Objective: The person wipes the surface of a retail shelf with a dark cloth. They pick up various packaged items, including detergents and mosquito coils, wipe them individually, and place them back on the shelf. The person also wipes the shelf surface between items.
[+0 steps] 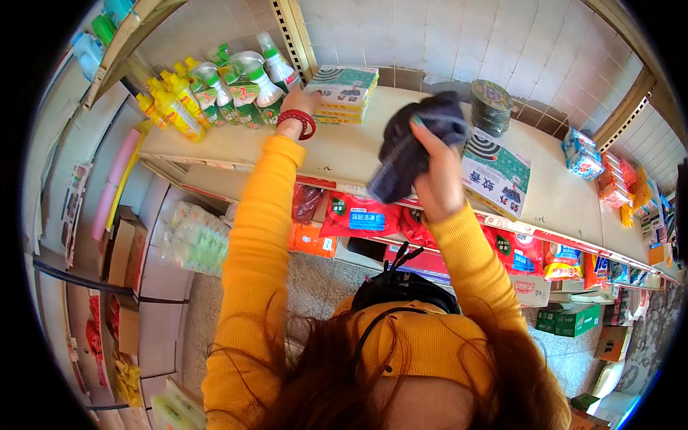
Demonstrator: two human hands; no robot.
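My left hand (299, 104), with a red beaded bracelet at the wrist, reaches onto the upper shelf. It sits between the white-and-green spray bottles (266, 87) and a stack of flat boxes (344, 87). Its fingers look spread, touching the edge of the stack; their tips are partly hidden. A dark, crumpled cloth (412, 147) is bunched in my right hand (441, 179), raised over the shelf. Just right of that hand lies a green-and-white flat box (496, 172) with a spiral picture. Behind it stands a short stack of round tins (491, 106).
Yellow bottles (175, 107) crowd the shelf's left end. Blue-and-white packs (582, 153) and orange packs (618, 188) stand at the right. Red bags (362, 215) fill the shelf below. Metal uprights (292, 36) rise at the back, and side shelving (154, 272) borders the left.
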